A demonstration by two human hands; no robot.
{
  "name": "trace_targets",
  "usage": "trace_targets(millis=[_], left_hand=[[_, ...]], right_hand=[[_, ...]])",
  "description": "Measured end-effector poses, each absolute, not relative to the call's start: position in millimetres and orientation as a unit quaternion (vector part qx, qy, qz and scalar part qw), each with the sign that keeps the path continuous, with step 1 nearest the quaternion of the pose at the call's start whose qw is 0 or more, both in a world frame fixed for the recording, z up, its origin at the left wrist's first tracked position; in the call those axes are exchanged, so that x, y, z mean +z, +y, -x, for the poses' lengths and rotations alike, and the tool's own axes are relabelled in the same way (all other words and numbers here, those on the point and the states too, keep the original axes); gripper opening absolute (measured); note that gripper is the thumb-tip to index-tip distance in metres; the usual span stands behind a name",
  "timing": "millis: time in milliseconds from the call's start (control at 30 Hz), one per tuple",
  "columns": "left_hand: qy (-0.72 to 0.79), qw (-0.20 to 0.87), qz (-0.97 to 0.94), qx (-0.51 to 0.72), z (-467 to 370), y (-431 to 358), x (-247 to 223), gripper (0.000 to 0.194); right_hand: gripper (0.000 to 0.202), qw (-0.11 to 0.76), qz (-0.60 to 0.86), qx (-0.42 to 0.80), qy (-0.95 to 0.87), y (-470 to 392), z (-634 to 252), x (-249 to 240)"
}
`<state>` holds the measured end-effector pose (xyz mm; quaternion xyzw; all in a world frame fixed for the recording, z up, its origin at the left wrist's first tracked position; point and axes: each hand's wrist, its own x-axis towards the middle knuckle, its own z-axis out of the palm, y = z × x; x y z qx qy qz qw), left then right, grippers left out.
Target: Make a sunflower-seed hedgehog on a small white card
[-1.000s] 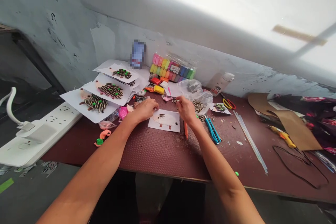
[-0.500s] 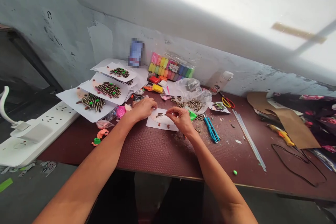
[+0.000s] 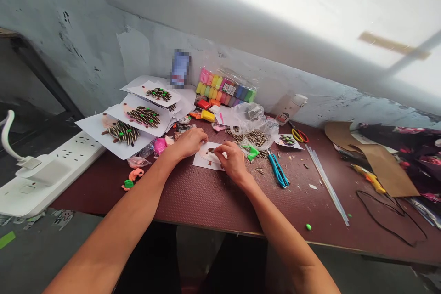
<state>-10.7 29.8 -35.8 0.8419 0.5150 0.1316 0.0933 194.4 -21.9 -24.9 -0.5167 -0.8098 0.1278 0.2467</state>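
Note:
A small white card point(image 3: 200, 161) lies on the table in front of me, with a pale clay shape, brown feet and a few dark sunflower seeds point(image 3: 211, 150) on it. My left hand point(image 3: 191, 141) has its fingers curled together at the card's upper left edge, pressing on it. Over the card's right half, my right hand point(image 3: 233, 160) pinches thumb and finger together beside the seeds. The seed in the pinch is mostly hidden by the fingers. Behind the right hand spreads a pile of striped sunflower seeds point(image 3: 253, 138), with green clay point(image 3: 253, 152) nearby.
Hedgehog pictures on paper point(image 3: 143, 117) are stacked at left, beside a white power strip point(image 3: 65, 165). Coloured clay packs point(image 3: 225, 87) lean on the wall. A blue cutter point(image 3: 278, 170), scissors point(image 3: 300, 135), clear glue sticks point(image 3: 327, 186) and a yellow glue gun point(image 3: 374, 180) lie at right.
My right hand has moved slightly left over the card, bringing its pinched fingers close to the seeds and covering the card's right side. My left hand stays at the card's edge.

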Motion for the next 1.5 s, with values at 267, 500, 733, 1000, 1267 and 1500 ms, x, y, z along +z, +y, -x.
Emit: trace_targets(millis=[267, 500, 733, 1000, 1267, 1500], left_hand=[[0.51, 0.102, -0.843, 0.136, 10.9, 29.8, -34.6, 0.03], [0.511, 0.108, -0.842, 0.134, 12.3, 29.0, -32.1, 0.024], [0.516, 0.115, -0.838, 0.135, 12.0, 28.0, -30.2, 0.023], [0.513, 0.114, -0.84, 0.136, 11.2, 28.7, -31.3, 0.022], [0.513, 0.112, -0.842, 0.126, 10.7, 27.3, -28.9, 0.022], [0.513, 0.114, -0.841, 0.13, 10.9, 27.7, -29.8, 0.022]], right_hand=[[0.013, 0.235, 0.509, 0.119, -0.819, -20.1, -191.9, -29.0], [0.013, 0.231, 0.505, 0.117, -0.823, -20.0, -191.8, -28.1], [0.016, 0.202, 0.507, 0.084, -0.833, -21.4, -190.3, -27.0], [0.019, 0.187, 0.508, 0.066, -0.838, -21.0, -190.1, -27.1], [0.019, 0.185, 0.501, 0.066, -0.843, -21.2, -190.5, -25.7], [0.017, 0.196, 0.504, 0.073, -0.838, -21.1, -189.3, -25.5]])
